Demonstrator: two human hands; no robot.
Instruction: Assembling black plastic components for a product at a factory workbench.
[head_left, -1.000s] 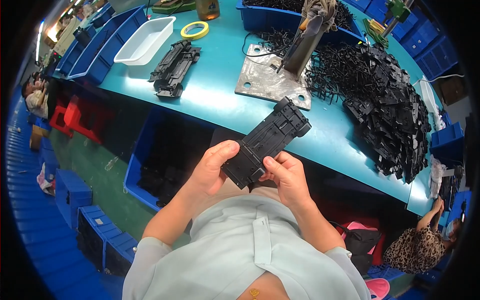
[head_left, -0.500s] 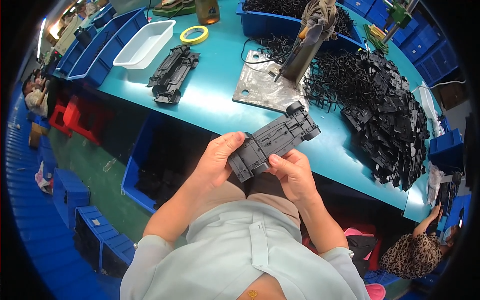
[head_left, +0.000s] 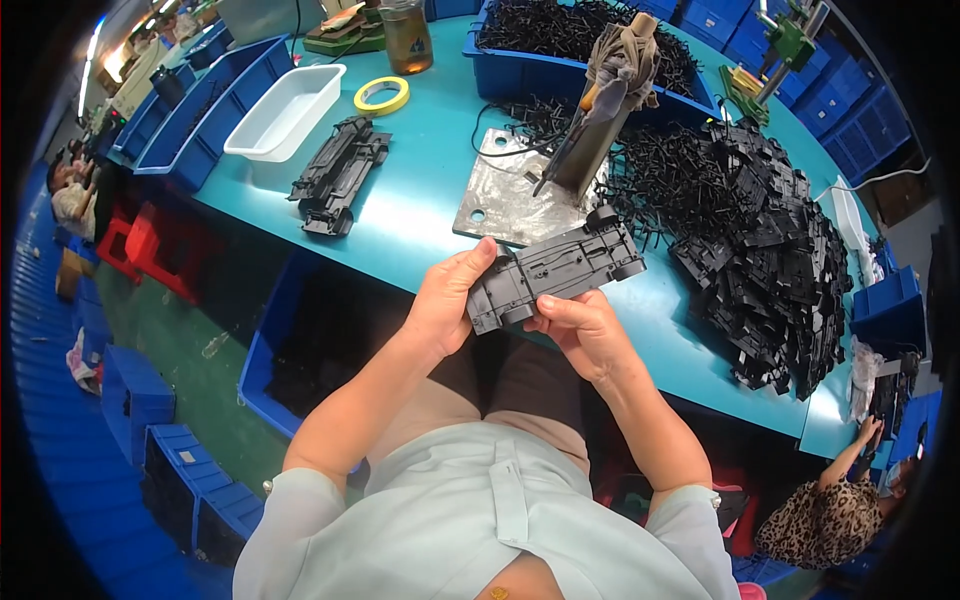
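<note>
A black plastic toy car chassis [head_left: 560, 268] is held between my two hands, just over the near edge of the table. Wheels show at its right end, which points away to the right. My left hand [head_left: 452, 295] grips the left end, thumb on top. Around the near long side closes my right hand [head_left: 580, 325], its thumb pressed on the chassis's upper face; the fingers underneath are partly hidden. Another black chassis [head_left: 340, 175] lies on the table to the left. Beyond my hands, a metal plate [head_left: 478, 190] carries a post [head_left: 598, 160] wrapped with cloth, with a dark pointed tool hanging beside it.
A large heap of black chassis parts [head_left: 765, 260] covers the table's right side, beside thin black strips [head_left: 660, 170]. A blue bin [head_left: 500, 75], white tray [head_left: 285, 115], yellow tape roll [head_left: 381, 96] and jar [head_left: 405, 40] stand farther back. A co-worker [head_left: 825, 515] sits at right.
The chassis and both hands have moved slightly away from my body, and the chassis lies a little more level across the view. Both hands keep their hold on it.
</note>
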